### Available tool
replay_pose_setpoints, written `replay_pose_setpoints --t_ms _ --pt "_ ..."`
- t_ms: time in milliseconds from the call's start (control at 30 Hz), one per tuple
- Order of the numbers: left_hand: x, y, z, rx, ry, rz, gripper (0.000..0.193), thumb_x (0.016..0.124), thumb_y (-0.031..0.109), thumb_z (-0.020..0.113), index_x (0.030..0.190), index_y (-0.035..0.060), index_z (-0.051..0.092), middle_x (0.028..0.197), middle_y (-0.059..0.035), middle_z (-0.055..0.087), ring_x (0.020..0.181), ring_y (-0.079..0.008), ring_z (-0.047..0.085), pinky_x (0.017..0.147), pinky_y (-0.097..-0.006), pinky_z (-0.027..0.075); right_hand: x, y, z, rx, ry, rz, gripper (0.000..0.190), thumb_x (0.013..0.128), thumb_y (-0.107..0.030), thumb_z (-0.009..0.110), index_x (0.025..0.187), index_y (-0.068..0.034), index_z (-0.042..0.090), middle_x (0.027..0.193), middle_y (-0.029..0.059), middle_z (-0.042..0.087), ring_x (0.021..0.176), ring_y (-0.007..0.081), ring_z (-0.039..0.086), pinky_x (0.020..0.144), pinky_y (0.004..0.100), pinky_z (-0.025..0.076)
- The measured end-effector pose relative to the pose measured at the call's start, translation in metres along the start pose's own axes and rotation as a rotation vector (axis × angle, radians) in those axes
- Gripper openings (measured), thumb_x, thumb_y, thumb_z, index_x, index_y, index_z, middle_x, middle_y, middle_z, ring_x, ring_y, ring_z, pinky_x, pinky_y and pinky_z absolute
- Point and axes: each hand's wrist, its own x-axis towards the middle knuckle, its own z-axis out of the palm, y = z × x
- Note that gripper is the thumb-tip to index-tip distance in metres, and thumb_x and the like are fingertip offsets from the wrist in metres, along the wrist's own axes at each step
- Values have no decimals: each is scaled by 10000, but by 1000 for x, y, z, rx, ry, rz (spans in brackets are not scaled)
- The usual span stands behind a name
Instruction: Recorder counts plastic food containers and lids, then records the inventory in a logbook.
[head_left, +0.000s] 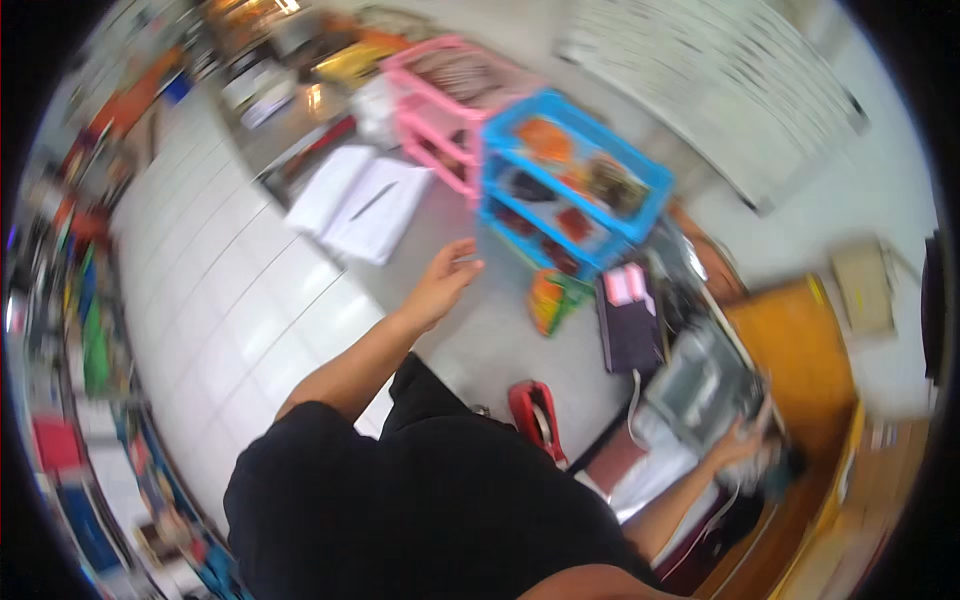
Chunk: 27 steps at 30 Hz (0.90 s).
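My left hand (444, 283) hangs above the edge of a grey tabletop (487, 337), fingers apart and nothing in it. An open notebook (330, 195) with a pen (373, 201) on its page lies beyond it. My right hand (739, 448) reaches to the far right, at the near end of a grey plastic container (694, 382). It is blurred against clear and dark items there, so its grip cannot be told. Between the hands are a red tape dispenser (536, 416), a colourful packet (547, 300) and a dark flat case (628, 330) with pink pieces on top.
A pink plastic rack (480, 112) and a blue plastic rack (517, 176) with packets stand against the wall. A whiteboard (697, 90) is above them. An orange-yellow panel (795, 352) borders the right side. White floor tiles (217, 262) and crowded shelves (94, 337) lie left.
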Motion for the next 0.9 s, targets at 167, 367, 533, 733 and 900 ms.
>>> replay_pose_setpoints --t_ms 167,367,533,733,900 --pt "16 -28 -83 22 258 -163 559 854 277 625 1307 36 404 1312 -115 442 1091 -184 480 875 -316 413 -35 -219 -24 782 -134 -167 232 818 -79 654 1021 21 600 990 160 602 941 266 580 822 355 477" --pt "74 -110 -196 284 466 -22 512 845 261 633 1252 12 446 1258 -139 472 1087 -219 515 825 -322 448 -153 -444 -18 1206 -891 -714 148 761 2 628 908 -16 640 935 116 626 811 223 612 690 290 490" --pt "155 -152 -296 893 182 362 569 790 269 669 1224 -20 443 1267 -227 433 1147 -420 435 985 -432 360 -244 -602 27 1236 -1251 -682 178 801 -47 620 977 -25 634 958 105 606 807 200 605 657 279 488" --pt "202 -173 -342 1130 -103 450 799 768 460 632 1338 -18 341 1383 -240 330 1275 -392 328 1056 -453 267 -332 -760 132 1051 -910 -934 306 762 6 561 1060 -35 612 1094 135 582 997 287 560 835 337 467" --pt "209 -164 -340 1293 -136 342 887 747 614 548 1344 -11 347 1411 -225 307 1326 -364 267 1051 -579 174 -345 -791 170 735 -1110 -1127 297 808 -73 508 1095 -60 586 1060 144 573 992 329 540 848 380 449"
